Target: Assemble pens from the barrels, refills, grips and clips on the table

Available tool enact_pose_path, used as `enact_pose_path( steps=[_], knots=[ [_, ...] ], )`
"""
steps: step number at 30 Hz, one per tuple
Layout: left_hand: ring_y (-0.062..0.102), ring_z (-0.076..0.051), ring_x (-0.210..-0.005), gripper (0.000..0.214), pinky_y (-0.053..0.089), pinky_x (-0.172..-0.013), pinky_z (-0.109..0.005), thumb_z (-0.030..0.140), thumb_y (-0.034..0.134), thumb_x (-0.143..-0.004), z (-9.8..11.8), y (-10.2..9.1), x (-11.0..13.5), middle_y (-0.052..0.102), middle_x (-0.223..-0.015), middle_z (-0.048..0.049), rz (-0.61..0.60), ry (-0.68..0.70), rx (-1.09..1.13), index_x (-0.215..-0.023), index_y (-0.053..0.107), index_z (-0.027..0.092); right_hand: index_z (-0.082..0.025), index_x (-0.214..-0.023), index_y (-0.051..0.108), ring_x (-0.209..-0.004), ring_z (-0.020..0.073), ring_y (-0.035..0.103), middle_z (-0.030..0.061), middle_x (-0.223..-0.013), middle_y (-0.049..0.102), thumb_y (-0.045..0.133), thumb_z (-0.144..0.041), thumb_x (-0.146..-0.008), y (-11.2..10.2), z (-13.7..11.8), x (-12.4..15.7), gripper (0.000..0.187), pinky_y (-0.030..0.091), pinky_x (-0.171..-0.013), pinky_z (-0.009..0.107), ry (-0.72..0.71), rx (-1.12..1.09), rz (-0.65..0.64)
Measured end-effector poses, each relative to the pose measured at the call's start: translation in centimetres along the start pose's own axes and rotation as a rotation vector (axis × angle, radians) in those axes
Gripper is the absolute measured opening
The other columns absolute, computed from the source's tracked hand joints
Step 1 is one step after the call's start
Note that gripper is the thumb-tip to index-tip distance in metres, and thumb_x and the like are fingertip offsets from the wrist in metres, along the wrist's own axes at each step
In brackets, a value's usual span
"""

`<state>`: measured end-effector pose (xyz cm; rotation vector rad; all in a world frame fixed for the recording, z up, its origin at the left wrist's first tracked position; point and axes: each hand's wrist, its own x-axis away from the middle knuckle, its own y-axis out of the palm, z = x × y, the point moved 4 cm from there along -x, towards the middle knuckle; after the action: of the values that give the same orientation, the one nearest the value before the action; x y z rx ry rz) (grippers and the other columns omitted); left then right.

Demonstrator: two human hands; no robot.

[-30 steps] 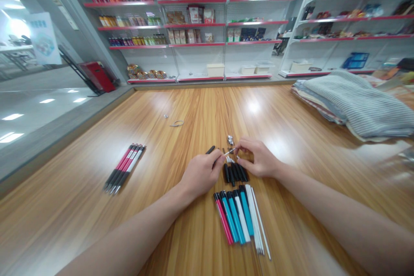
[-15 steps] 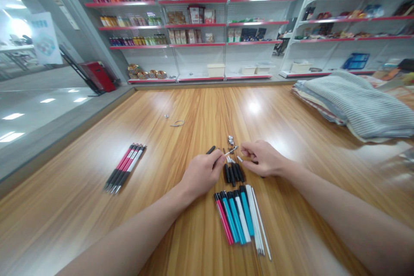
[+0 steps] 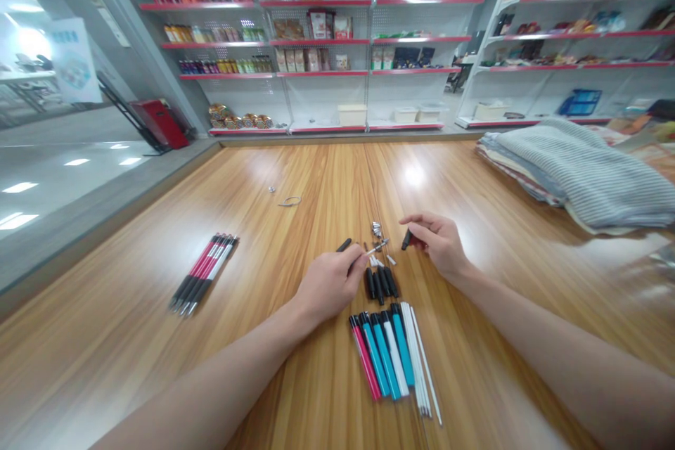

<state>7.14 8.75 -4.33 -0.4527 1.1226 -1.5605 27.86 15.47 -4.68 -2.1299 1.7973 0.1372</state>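
My left hand (image 3: pixel 331 281) is closed around a partly built pen. Its black end (image 3: pixel 344 245) pokes out past my knuckles, and a thin pale refill tip (image 3: pixel 377 247) sticks out by my thumb. To the right, my right hand (image 3: pixel 439 242) pinches a short black pen grip (image 3: pixel 406 239), held apart from the refill tip. Between the hands lie several black grips (image 3: pixel 380 283), small white pieces (image 3: pixel 391 261) and silver pen tips (image 3: pixel 376 228). Nearer me are pink, white and blue pen barrels (image 3: pixel 379 355) and a bundle of white refills (image 3: pixel 420 358).
Several assembled pens (image 3: pixel 204 274) lie side by side at the left of the wooden table (image 3: pixel 131 337). A small wire loop (image 3: pixel 290 201) is farther back. Folded cloths (image 3: pixel 585 169) are stacked at the right. Stocked shelves (image 3: pixel 316 42) stand beyond the table.
My right hand has lifted from beside the loose parts and shifted slightly right, with a black grip now showing in its fingers. My left hand stays in place.
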Motion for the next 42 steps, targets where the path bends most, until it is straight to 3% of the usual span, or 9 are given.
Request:
enact_pose_path(
  steps=[4, 13, 20, 25, 34, 39, 42],
  knots=[
    [0.053, -0.012, -0.06, 0.033, 0.033, -0.058, -0.023, 0.039, 0.031, -0.099, 0.0, 0.0, 0.1, 0.057, -0.069, 0.0003, -0.002, -0.004, 0.0, -0.085, 0.055, 0.02, -0.012, -0.091, 0.067, -0.049, 0.009, 0.045, 0.0043, -0.065, 0.064, 0.058, -0.035, -0.086, 0.5, 0.4, 0.4, 0.025, 0.028, -0.043, 0.021, -0.012, -0.126, 0.07],
    [0.053, -0.012, -0.059, 0.033, 0.033, -0.058, -0.023, 0.039, 0.031, -0.099, 0.0, 0.0, 0.0, 0.056, -0.067, 0.0008, -0.007, 0.001, -0.003, -0.084, 0.054, 0.02, -0.013, -0.091, 0.069, -0.05, 0.0091, 0.049, 0.0051, -0.069, 0.067, 0.059, -0.032, -0.088, 1.0, -0.6, 1.1, 0.022, 0.035, -0.045, 0.022, -0.115, -0.024, 0.154],
    [0.058, -0.015, -0.064, 0.031, 0.036, -0.059, -0.024, 0.039, 0.032, -0.099, 0.0, 0.0, 0.1, 0.061, -0.073, -0.0008, -0.024, 0.002, -0.003, -0.088, 0.056, 0.021, -0.016, -0.093, 0.069, -0.063, 0.0133, 0.06, 0.0053, -0.079, 0.07, 0.059, -0.029, -0.088, 2.2, -1.7, 1.8, 0.018, 0.046, -0.055, 0.024, -0.2, 0.102, -0.02],
    [0.065, -0.019, -0.078, 0.023, 0.042, -0.067, -0.027, 0.037, 0.039, -0.097, 0.0, 0.0, 0.1, 0.067, -0.088, -0.0027, -0.044, 0.009, 0.09, -0.112, 0.05, 0.023, -0.018, -0.1, 0.068, -0.063, 0.0136, 0.061, 0.0038, -0.08, 0.069, 0.061, -0.027, -0.087, 3.2, -2.0, 2.2, 0.018, 0.047, -0.057, 0.026, -0.241, 0.184, -0.162],
    [0.066, -0.02, -0.081, 0.021, 0.044, -0.067, -0.028, 0.037, 0.042, -0.096, 0.0, 0.3, 0.3, 0.067, -0.094, -0.0037, -0.065, 0.039, 0.056, -0.111, 0.048, 0.023, -0.017, -0.09, 0.07, -0.052, 0.0112, 0.054, 0.0018, -0.067, 0.067, 0.063, -0.029, -0.086, 3.1, -2.1, 2.3, 0.015, 0.042, -0.049, 0.024, -0.257, 0.177, -0.17],
    [0.067, -0.02, -0.081, 0.022, 0.045, -0.066, -0.028, 0.038, 0.041, -0.097, 0.1, 0.2, 0.3, 0.068, -0.093, -0.0039, -0.071, 0.04, 0.024, -0.109, 0.049, 0.022, -0.018, -0.089, 0.071, -0.054, 0.0117, 0.056, 0.0024, -0.07, 0.068, 0.061, -0.032, -0.087, 3.2, -2.5, 2.4, 0.017, 0.042, -0.052, 0.024, -0.296, 0.278, -0.171],
    [0.067, -0.021, -0.08, 0.024, 0.044, -0.065, -0.028, 0.039, 0.04, -0.097, 0.1, 0.3, 0.2, 0.068, -0.092, -0.0044, -0.09, 0.056, -0.038, -0.109, 0.051, 0.022, -0.018, -0.077, 0.069, -0.053, 0.0107, 0.055, 0.0014, -0.065, 0.067, 0.057, -0.035, -0.09, 3.3, -2.5, 2.4, 0.025, 0.041, -0.053, 0.023, -0.296, 0.385, -0.17]
  ],
)
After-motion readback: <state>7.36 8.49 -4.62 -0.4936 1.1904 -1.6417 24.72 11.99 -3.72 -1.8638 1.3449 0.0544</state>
